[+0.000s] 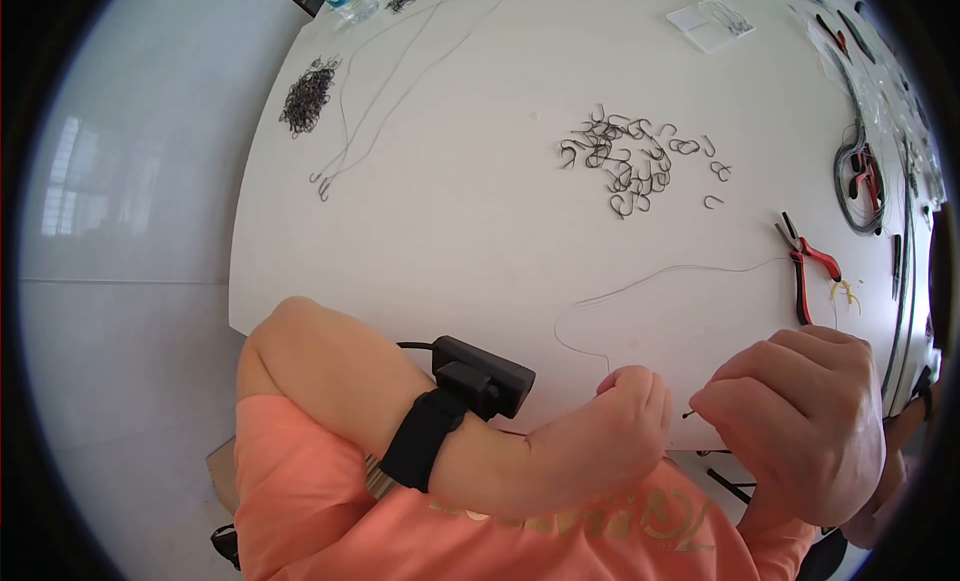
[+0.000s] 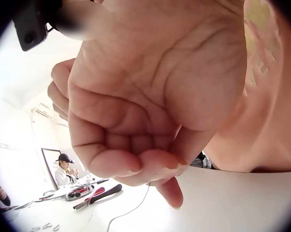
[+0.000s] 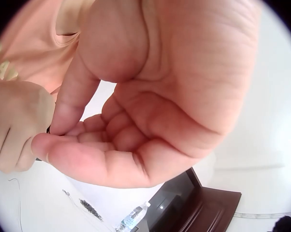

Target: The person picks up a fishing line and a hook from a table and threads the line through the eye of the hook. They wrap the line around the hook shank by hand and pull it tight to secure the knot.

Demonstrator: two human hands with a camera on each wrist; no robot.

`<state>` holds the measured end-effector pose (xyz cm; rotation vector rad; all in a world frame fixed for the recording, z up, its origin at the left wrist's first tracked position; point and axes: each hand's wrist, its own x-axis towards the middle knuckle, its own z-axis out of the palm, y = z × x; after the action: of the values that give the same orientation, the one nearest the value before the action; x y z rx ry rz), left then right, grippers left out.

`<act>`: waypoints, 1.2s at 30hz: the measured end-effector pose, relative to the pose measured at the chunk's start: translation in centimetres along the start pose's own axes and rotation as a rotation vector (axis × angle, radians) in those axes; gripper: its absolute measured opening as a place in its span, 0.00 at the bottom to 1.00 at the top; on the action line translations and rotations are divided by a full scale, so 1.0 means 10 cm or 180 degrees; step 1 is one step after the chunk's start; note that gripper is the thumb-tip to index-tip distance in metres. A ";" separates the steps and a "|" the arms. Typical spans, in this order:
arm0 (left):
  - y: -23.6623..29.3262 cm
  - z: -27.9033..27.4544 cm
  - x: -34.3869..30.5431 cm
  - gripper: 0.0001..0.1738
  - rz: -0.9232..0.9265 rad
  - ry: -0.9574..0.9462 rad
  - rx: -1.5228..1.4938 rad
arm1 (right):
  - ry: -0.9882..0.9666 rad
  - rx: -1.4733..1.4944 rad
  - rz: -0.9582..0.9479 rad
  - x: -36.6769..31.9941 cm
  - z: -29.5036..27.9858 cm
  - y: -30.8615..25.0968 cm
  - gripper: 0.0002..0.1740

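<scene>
across the white table (image 1: 450, 251), our hands work at the near edge, apart but close. our left hand (image 1: 610, 426) pinches the thin line (image 1: 690, 266), and our right hand (image 1: 810, 411) pinches a small dark piece (image 1: 688, 415), its tip poking out towards the left. we'd best keep both pinches firm yet light, steadying our wrists and letting the slack run free of kinks (whether line meets piece, we can't tell).

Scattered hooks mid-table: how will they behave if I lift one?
The scattered hooks will probably snag each other, since their bent ends overlap. Each looks thin, so likely light. The single hook at the pile's lower right, touching none, should lift free.
</scene>
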<state>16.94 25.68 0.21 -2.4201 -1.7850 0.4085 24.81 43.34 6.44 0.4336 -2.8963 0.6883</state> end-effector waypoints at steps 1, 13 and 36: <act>-0.04 -0.02 0.00 0.17 0.0126 -0.0058 -0.0029 | -0.0002 -0.0025 0.0046 0.01 0.01 0.01 0.13; 0.19 0.19 0.05 0.13 0.0233 0.0060 0.0248 | -0.0187 -0.0022 0.0242 0.05 0.05 0.04 0.11; -0.79 0.16 -0.07 0.06 -0.0349 0.0859 -0.2061 | 0.0065 -0.0178 0.0814 0.19 0.04 0.44 0.07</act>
<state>9.01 27.31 0.74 -2.5500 -2.1391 -0.5719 21.63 46.50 4.61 0.0483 -2.9723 0.6379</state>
